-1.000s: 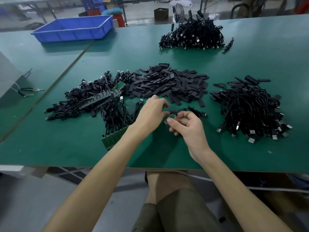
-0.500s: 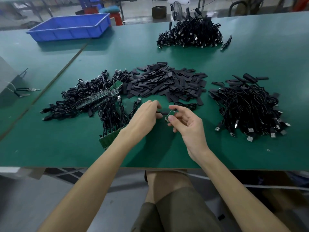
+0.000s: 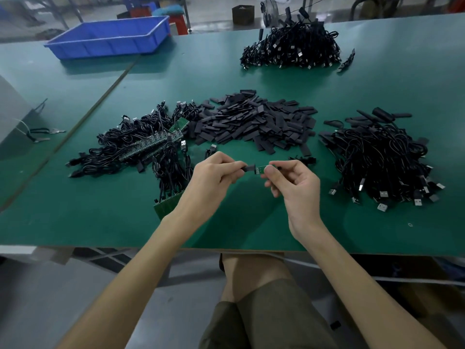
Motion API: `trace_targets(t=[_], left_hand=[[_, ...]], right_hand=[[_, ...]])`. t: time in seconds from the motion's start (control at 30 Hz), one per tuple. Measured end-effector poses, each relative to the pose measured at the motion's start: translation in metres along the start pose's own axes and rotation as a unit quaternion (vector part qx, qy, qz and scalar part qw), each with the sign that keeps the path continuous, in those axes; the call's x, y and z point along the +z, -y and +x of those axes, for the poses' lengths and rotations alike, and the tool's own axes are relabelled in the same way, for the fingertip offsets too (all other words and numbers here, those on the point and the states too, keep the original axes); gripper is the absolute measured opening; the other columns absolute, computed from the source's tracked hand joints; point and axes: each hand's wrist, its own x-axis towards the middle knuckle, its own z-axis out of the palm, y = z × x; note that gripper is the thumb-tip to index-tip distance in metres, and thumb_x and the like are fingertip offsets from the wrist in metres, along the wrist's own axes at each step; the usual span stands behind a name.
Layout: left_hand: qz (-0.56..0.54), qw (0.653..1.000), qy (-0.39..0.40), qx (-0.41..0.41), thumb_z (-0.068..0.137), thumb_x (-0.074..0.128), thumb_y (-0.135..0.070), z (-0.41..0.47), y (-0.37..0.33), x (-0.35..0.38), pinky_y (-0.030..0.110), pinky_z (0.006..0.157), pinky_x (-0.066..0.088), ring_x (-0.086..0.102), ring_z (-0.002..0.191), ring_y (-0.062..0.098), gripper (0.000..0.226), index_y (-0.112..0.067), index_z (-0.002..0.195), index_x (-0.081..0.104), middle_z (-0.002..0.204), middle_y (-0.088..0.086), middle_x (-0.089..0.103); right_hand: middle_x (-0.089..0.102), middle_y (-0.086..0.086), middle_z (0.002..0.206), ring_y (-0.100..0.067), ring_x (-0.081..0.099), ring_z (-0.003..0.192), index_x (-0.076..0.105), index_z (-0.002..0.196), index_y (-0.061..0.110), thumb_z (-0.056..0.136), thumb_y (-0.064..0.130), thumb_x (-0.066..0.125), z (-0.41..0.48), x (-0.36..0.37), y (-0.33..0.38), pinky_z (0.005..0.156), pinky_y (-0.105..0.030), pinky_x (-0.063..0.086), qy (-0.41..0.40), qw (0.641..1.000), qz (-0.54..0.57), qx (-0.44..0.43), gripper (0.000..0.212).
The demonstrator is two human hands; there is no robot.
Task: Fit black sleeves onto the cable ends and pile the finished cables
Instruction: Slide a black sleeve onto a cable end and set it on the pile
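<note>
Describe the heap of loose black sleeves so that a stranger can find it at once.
On the green table, three dark heaps lie in a row across the middle. The sleeves are the centre heap. The left heap and right heap are tangled cables with plugs; this one is only short flat strips.

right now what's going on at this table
A person is fitting a black sleeve onto a cable's small green board. The left hand pinches the sleeve, the right hand pinches the board, both held above the green table. Loose sleeves lie heaped behind, cable piles on either side.
</note>
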Motion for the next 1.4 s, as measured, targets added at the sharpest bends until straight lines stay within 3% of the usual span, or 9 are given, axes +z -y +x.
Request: trace_targets(t=[0.17,0.5,0.97,1.2,1.4], left_hand=[[0.005,1.0,-0.012,0.017,0.096,0.068,-0.013,-0.008,0.005,0.003,0.012,0.076,0.041,0.056,0.085,-0.001,0.021,-0.008,0.115,0.076,0.098,-0.004,0.064],[0.044,0.998,-0.016,0.045,0.098,0.061,-0.022,-0.015,0.001,0.002,0.021,0.073,0.044,0.055,0.083,0.01,0.028,-0.006,0.116,0.075,0.101,-0.001,0.061],[0.132,0.983,0.055,0.118,0.1,0.061,-0.007,-0.016,-0.006,-0.009,0.041,0.074,0.053,0.058,0.083,0.026,0.021,0.001,0.118,0.067,0.109,0.012,0.055],[0.131,0.98,0.062,0.134,0.102,0.058,-0.007,-0.018,-0.004,-0.007,0.041,0.072,0.051,0.056,0.081,0.026,0.02,-0.001,0.12,0.064,0.111,0.01,0.053],[0.099,0.988,0.06,0.106,0.101,0.057,-0.005,-0.018,-0.003,-0.006,0.042,0.074,0.052,0.059,0.082,0.024,0.024,-0.002,0.123,0.065,0.108,0.008,0.055]], right_hand=[[0.078,-0.01,0.082,-0.014,0.067,0.066,0.068,0.1,0.003,0.079,0.027,0.082,-0.002,0.0,0.003,0.055,-0.023,0.049,0.0,1.0,0.018,0.006,0.035],[0.078,-0.01,0.082,-0.014,0.068,0.066,0.07,0.096,0.006,0.081,0.026,0.082,-0.001,0.0,0.001,0.055,-0.023,0.05,0.007,1.0,-0.003,0.019,0.027],[0.078,-0.009,0.081,-0.013,0.067,0.064,0.069,0.092,0.01,0.083,0.022,0.084,-0.001,-0.002,0.0,0.054,-0.019,0.048,0.031,0.999,-0.031,0.027,0.021],[0.078,-0.009,0.08,-0.013,0.068,0.064,0.069,0.094,0.009,0.082,0.023,0.084,-0.002,-0.001,-0.001,0.054,-0.02,0.048,0.028,0.999,-0.031,0.027,0.023],[0.078,-0.007,0.08,-0.013,0.067,0.064,0.068,0.093,0.01,0.075,0.035,0.084,-0.004,-0.001,0.001,0.054,-0.02,0.048,0.04,0.998,-0.046,0.018,0.034]])
